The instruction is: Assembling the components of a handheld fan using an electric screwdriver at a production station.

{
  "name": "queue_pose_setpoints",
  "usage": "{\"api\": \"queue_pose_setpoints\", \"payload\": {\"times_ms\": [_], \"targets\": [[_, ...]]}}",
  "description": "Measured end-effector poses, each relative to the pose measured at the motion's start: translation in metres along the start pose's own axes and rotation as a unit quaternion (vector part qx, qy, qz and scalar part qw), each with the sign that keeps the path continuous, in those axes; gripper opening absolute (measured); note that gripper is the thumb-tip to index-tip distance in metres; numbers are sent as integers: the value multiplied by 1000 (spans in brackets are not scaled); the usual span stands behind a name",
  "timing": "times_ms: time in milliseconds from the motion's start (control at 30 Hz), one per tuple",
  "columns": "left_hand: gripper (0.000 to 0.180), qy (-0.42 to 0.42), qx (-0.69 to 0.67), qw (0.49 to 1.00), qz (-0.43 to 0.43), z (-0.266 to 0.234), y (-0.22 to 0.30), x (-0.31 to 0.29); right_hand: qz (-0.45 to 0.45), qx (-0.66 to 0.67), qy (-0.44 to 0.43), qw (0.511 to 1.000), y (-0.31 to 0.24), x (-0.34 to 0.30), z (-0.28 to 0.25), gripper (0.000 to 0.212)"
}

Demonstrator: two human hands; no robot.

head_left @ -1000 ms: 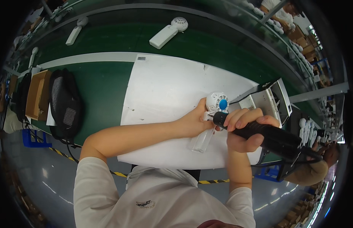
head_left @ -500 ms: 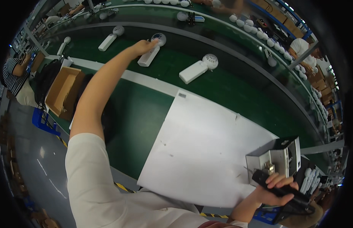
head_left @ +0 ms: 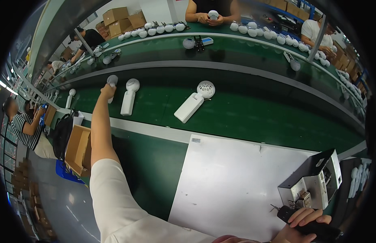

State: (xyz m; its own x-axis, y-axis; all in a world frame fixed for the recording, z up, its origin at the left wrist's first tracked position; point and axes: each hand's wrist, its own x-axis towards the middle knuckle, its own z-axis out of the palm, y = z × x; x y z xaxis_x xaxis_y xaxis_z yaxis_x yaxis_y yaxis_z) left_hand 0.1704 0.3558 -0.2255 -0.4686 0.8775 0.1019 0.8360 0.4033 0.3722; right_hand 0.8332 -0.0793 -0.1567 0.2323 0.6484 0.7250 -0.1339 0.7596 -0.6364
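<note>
Gripping white handheld fan [head_left: 111, 83] with left hand [head_left: 107, 91], upper left: round grilled head, slim handle. Clutching black power tool [head_left: 308, 226] in right hand [head_left: 303, 227], lower right.

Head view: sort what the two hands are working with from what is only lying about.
In hand:
- left hand, closed on a white handheld fan on the green belt
- right hand, gripping a black power screwdriver

Lying about:
- two more white fans on the belt
- white mat
- grey box fixture
- open cardboard box
- black bag
</note>
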Motion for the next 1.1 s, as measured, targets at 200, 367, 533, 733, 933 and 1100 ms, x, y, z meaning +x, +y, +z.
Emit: {"api": "queue_pose_setpoints", "payload": {"times_ms": [200,367,533,733,933,1100], "targets": [[44,-128,-543,828,62,-61,70,-99,-18,19,43,999,-14,-7,16,38],[42,-247,-684,674,128,-76,162,-227,-22,12,81,996,-30,-12,28,44],[44,-404,-714,554,142,-71,211,-336,-27,25,46,998,-37,-10,23,43],[44,-518,-607,597,82,-51,230,-430,7,88,50,995,-38,-12,21,51],[39,-481,-508,713,-47,-45,167,-439,-65,32,-8,997,-23,-9,17,37],[41,-308,-264,911,70,-47,98,-415,-2,59,-22,998,-22,-15,13,46]]}}
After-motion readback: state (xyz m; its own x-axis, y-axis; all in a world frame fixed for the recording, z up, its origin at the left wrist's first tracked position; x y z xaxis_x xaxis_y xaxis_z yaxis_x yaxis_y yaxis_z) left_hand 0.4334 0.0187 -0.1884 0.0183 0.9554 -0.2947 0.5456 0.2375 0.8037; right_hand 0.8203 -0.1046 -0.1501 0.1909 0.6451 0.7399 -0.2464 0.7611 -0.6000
